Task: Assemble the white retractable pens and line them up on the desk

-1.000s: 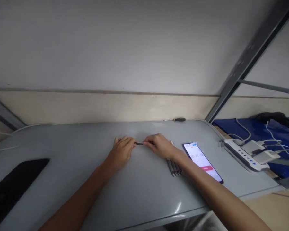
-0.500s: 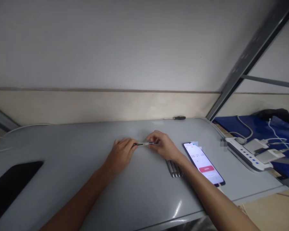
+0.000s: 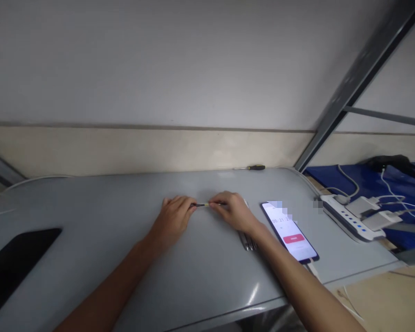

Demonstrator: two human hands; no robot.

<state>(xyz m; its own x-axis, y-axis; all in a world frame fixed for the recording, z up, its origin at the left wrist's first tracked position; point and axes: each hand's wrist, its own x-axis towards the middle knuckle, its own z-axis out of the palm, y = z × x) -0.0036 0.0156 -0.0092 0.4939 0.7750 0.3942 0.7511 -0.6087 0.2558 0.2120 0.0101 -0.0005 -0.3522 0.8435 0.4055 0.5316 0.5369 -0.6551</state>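
Near the middle of the grey table (image 3: 200, 272), a thin pen-like piece (image 3: 203, 204) lies level between my two hands. My left hand (image 3: 175, 216) is closed on its dark left end. The thumb and fingers of my right hand (image 3: 230, 207) pinch its right part, and a short light stretch shows between the hands. Several dark pens with metal tips (image 3: 248, 241) lie side by side under my right wrist, which partly hides them.
A lit phone (image 3: 291, 233) with a timer lies right of my right forearm. Beyond it sits a white power strip (image 3: 352, 219) with chargers and cables. A screwdriver (image 3: 256, 168) rests by the wall. A black object (image 3: 19, 263) lies at the left.
The fingers of my right hand have closed further round the piece and shifted slightly left, leaving less of it showing. My left hand keeps its hold. The view has shifted slightly.
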